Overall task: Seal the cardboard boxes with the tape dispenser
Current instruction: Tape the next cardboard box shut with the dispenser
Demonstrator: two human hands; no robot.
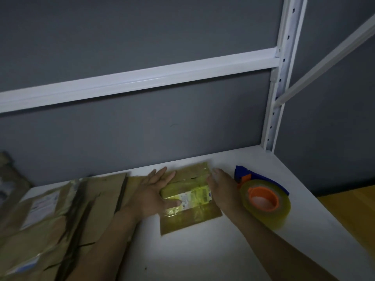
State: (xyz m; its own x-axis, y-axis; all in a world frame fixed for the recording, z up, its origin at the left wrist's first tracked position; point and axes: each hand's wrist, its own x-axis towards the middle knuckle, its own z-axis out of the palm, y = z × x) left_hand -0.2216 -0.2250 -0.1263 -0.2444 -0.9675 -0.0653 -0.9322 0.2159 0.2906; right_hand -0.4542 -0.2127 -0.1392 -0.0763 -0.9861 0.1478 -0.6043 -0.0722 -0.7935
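Head view. The cardboard box (pixel 192 196), small, flat and wrapped in yellowish tape, lies on the white table (pixel 203 256) towards the back, near the grey wall (pixel 142 128). Its long axis runs from the near edge towards the wall, tilted slightly rightwards. A printed label sits across its middle.

The tape dispenser (pixel 263 199) lies just beside the box on the right. Its blue handle points towards the wall, and its roll on an orange core is at the nearer end.

Edges and room — flattened cartons (pixel 60 209) cover the table to the left, their edge near the box. Bare table lies in front of the box. The table's right edge lies just beyond the dispenser.

Left hand (pixel 156 189): fingers straight, palm flat on the box's left side, thumb on the label. Right hand (pixel 221 187): fingers straight, set against the box's right edge — slightly blurred. Neither hand grips anything.
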